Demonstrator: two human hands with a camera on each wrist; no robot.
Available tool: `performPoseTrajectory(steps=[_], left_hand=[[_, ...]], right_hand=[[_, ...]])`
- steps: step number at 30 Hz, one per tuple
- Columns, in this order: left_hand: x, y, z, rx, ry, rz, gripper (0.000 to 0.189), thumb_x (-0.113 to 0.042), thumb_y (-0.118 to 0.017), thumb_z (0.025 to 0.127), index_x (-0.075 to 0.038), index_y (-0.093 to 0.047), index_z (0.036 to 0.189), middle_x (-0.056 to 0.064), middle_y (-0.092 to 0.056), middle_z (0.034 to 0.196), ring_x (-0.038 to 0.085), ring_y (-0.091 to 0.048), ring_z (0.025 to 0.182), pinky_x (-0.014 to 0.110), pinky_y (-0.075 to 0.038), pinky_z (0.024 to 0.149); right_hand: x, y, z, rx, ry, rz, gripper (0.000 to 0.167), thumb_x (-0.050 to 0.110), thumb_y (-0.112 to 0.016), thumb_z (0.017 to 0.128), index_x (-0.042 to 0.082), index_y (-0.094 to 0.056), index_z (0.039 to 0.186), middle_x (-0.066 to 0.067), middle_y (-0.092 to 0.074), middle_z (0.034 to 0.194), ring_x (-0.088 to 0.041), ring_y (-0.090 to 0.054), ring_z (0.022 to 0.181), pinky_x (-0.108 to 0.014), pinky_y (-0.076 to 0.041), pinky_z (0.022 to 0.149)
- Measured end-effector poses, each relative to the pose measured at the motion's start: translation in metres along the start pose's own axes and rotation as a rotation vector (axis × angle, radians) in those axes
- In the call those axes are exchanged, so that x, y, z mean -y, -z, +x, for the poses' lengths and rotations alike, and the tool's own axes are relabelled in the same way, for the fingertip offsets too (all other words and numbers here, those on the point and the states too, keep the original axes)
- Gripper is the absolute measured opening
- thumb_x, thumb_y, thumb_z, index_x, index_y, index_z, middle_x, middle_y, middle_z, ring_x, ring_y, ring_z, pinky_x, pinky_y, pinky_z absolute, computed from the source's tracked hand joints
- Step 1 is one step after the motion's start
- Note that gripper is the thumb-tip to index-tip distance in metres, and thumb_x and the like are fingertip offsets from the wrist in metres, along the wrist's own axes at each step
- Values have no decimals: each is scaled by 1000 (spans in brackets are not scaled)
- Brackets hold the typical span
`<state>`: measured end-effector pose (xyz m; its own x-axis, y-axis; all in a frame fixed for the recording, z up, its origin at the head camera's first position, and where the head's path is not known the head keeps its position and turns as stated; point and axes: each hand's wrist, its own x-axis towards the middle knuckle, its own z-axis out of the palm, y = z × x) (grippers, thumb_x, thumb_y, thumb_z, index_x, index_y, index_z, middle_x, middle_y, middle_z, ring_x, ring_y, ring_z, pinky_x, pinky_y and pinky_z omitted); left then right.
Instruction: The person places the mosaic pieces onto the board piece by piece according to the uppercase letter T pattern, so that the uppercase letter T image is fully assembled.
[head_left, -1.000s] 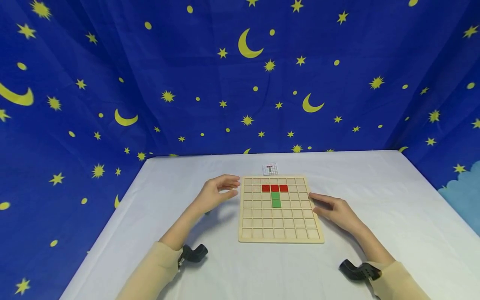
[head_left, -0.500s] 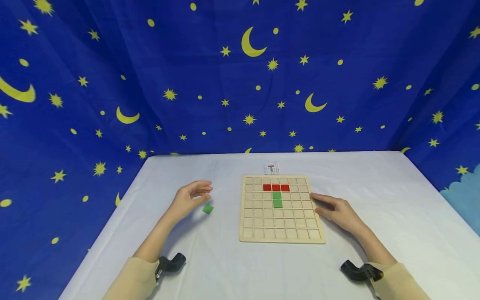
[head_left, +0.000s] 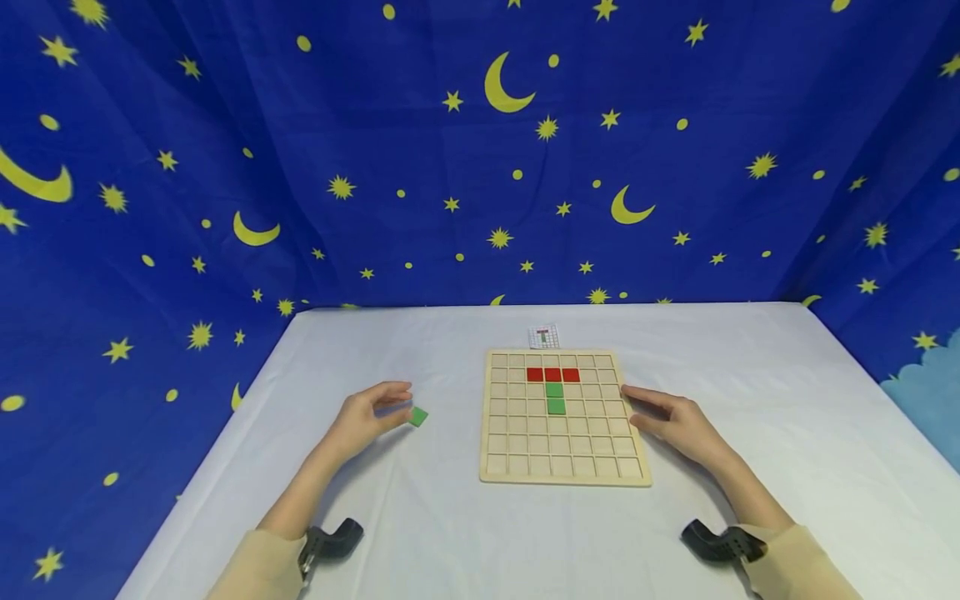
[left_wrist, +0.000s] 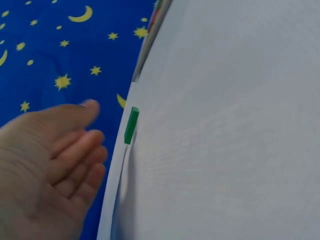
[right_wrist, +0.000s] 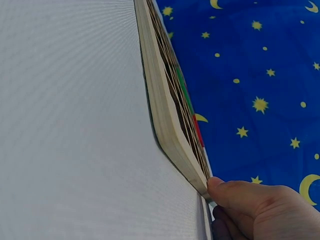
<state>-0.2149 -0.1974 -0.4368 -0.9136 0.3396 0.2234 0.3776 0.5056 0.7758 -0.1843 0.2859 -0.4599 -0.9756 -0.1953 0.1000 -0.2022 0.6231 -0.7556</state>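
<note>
A green square tile (head_left: 418, 417) lies on the white table left of the board. My left hand (head_left: 369, 419) is beside it, thumb close to the tile's left side. In the left wrist view a gap shows between the thumb and the green tile (left_wrist: 131, 125). The wooden grid board (head_left: 517, 446) lies flat, bearing three red tiles (head_left: 552, 375) in a row and two green tiles (head_left: 555, 398) below the middle one. At the board's right edge, my right hand (head_left: 678, 423) touches it with thumb and fingertips spread apart. In the right wrist view its thumb rests at the board's rim.
Behind the board lies a small printed card (head_left: 543, 337) with a T-shaped pattern on a grid. A white cloth covers the table (head_left: 442, 533). Blue star-and-moon curtains (head_left: 420, 133) stand at the back and both sides.
My left hand has moved left and down from the board's left edge to the loose green tile, which its arm had hidden before. My right hand stays at the board.
</note>
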Motion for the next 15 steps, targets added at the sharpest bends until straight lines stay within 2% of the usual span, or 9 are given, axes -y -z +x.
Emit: performPoseTrajectory(steps=[6,12,15], left_hand=[[10,-5,-7,-22,-23,108,47,-12,-78,78,-1,-61,121,7,-68,105,27,-63,101,44,-46,92],[18,-12,-6,-23,-66,140,49,-18,-78,78,-4,-61,122,1,-69,106,26,-60,105,45,-42,97],[18,-14,-6,-29,-67,159,49,-19,-79,77,-6,-62,121,-1,-68,105,26,-58,107,45,-41,97]], right_hand=[[-1,0,1,13,-4,12,50,21,-68,88,6,-54,134,-13,-50,136,-37,-37,130,-54,-29,104],[-1,2,1,18,-1,19,51,22,-68,88,6,-53,134,-13,-50,137,-38,-36,130,-55,-29,104],[0,2,1,23,-1,28,50,22,-68,88,6,-53,134,-12,-50,137,-38,-35,131,-55,-29,105]])
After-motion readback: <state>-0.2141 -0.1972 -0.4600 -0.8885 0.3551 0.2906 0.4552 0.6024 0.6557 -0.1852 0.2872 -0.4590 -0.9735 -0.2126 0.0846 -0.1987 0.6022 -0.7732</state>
